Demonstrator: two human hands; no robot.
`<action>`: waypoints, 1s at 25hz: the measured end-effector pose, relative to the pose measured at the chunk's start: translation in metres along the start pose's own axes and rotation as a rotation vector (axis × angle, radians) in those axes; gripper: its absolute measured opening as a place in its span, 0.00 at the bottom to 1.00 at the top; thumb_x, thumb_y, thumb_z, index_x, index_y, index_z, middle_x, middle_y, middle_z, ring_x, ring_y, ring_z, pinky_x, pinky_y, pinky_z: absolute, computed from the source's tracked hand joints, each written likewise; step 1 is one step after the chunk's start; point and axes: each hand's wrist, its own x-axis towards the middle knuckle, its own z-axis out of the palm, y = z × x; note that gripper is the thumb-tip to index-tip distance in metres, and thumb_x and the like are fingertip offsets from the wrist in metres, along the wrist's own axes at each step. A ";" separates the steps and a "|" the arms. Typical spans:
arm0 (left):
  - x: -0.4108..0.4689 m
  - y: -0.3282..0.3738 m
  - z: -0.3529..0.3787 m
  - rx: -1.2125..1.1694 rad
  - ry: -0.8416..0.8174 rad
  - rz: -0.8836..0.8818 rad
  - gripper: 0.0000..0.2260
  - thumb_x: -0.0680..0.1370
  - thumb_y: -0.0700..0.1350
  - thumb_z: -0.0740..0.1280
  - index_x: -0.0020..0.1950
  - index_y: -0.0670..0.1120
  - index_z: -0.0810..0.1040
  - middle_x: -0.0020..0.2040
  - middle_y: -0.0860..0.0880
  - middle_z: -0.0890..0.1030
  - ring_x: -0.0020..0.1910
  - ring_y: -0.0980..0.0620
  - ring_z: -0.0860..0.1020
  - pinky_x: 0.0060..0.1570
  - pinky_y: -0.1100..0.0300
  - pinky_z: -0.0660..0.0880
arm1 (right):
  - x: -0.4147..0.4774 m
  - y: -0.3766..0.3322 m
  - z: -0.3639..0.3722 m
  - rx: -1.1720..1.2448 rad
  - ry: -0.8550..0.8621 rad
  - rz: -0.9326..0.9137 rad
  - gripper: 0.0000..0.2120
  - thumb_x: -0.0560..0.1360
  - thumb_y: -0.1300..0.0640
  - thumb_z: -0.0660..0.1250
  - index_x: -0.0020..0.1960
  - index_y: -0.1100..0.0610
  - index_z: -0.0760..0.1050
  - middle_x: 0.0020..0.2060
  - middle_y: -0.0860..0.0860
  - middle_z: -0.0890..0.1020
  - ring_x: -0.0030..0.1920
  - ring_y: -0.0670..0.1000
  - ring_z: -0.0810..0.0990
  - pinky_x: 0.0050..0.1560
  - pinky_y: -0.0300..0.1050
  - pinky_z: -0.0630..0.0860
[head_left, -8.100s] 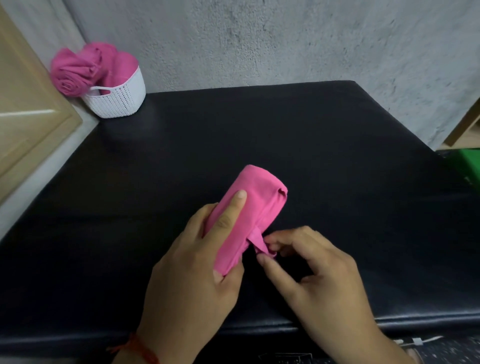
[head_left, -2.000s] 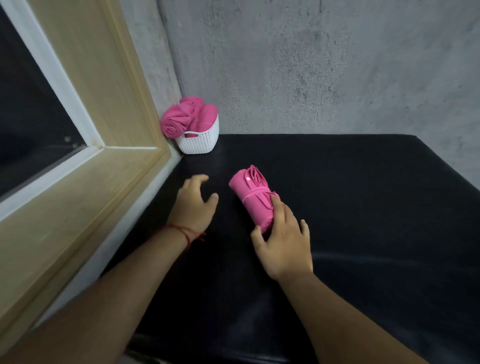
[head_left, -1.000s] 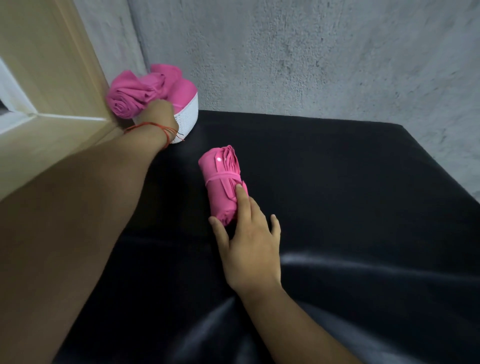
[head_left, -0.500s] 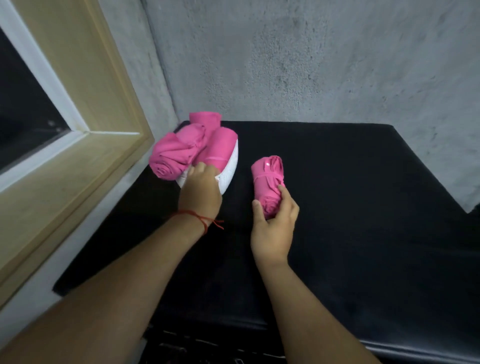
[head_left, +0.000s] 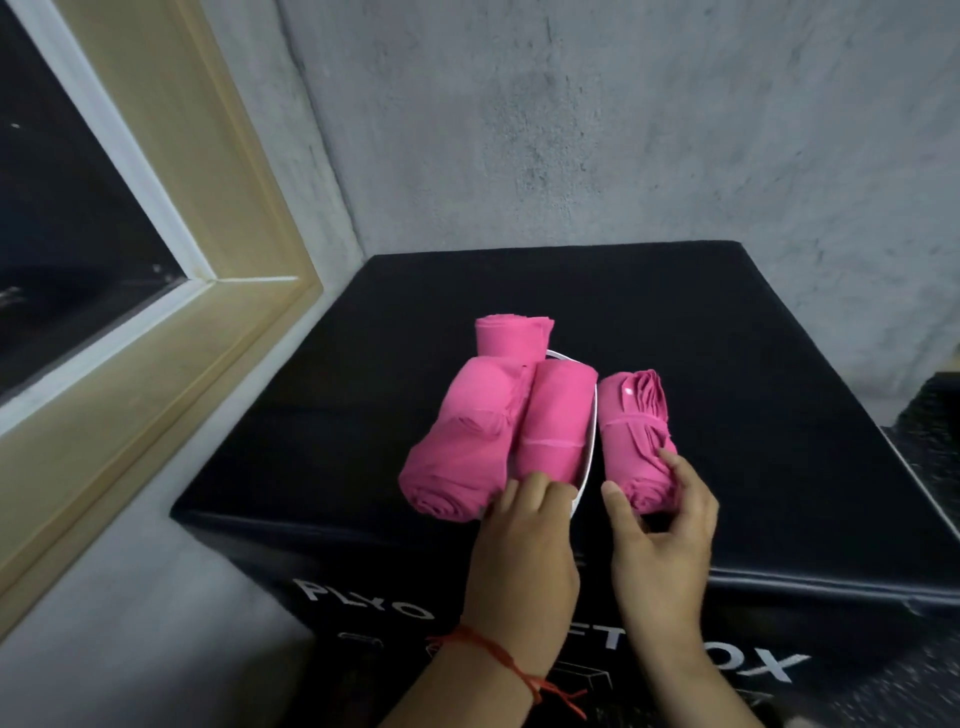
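Beneath both hands lies a black padded box (head_left: 727, 338). The left hand (head_left: 524, 545) curls its fingers over the near rim of a white basket (head_left: 586, 470). The right hand (head_left: 660, 540) grips the near end of a rolled pink cloth (head_left: 636, 436), just right of that rim. Beyond the left fingers, three pink rolls (head_left: 462, 452) fill the basket. Farther off stand a grey wall (head_left: 623, 130) and, to the left, a window frame (head_left: 218, 249).

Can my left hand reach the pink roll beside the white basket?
Probably yes: the left hand grips the white plastic basket right beside the rolled pink cloth, though the right hand holds that.
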 end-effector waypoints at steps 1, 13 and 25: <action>-0.004 0.009 0.002 -0.013 0.006 -0.007 0.15 0.75 0.36 0.66 0.57 0.51 0.78 0.52 0.54 0.75 0.51 0.49 0.75 0.51 0.52 0.78 | -0.003 0.000 -0.010 -0.013 -0.025 -0.013 0.30 0.76 0.61 0.78 0.73 0.45 0.74 0.69 0.47 0.70 0.66 0.35 0.74 0.54 0.21 0.70; 0.013 -0.014 -0.119 -0.024 0.051 -0.345 0.41 0.69 0.62 0.78 0.77 0.53 0.66 0.76 0.54 0.66 0.74 0.51 0.66 0.67 0.52 0.72 | 0.002 0.005 -0.034 -0.096 -0.257 -0.061 0.29 0.77 0.60 0.77 0.73 0.45 0.71 0.74 0.43 0.65 0.73 0.43 0.70 0.76 0.53 0.71; -0.027 -0.024 -0.063 -0.151 0.217 -0.217 0.15 0.78 0.40 0.75 0.60 0.57 0.83 0.73 0.64 0.75 0.75 0.57 0.72 0.70 0.56 0.74 | 0.007 -0.005 -0.037 -0.146 -0.351 -0.030 0.32 0.77 0.61 0.76 0.75 0.45 0.68 0.77 0.42 0.60 0.65 0.25 0.67 0.66 0.29 0.65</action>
